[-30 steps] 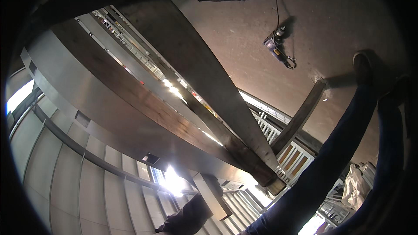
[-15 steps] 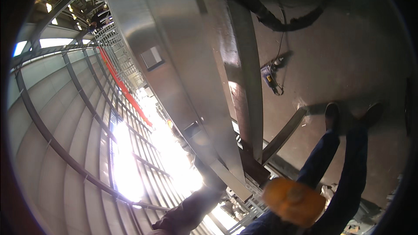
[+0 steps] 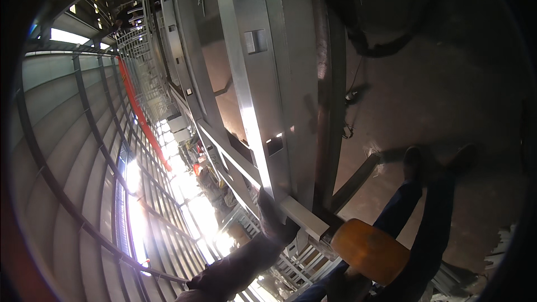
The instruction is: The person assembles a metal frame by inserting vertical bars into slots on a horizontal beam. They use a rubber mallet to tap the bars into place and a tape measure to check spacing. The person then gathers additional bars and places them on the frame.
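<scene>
A long grey metal channel (image 3: 263,86) with square cut-outs runs away from me. Across its near end lies a short pale metal bar (image 3: 304,216). My left hand (image 3: 274,218), at the end of a dark sleeve, is closed around the metal at this near end; its fingers are partly in shadow. Low in the view, my right hand (image 3: 349,284) is closed, mostly hidden beneath an orange mallet (image 3: 370,251). The blurred mallet head is close to the bar's right end; whether they touch cannot be made out.
A dark upright support (image 3: 331,106) borders the channel on the right, and a slanted leg (image 3: 356,182) meets the brown floor. Beyond the support a power drill (image 3: 351,98) lies partly hidden. A thick dark hose (image 3: 386,49) hangs nearby. Several metal frames stand left, before a ribbed wall (image 3: 67,162).
The view has shifted. The channel now shows its edges and an opening beside it, where a broad flat face showed before. The drill has become mostly hidden. The mallet head appears turned.
</scene>
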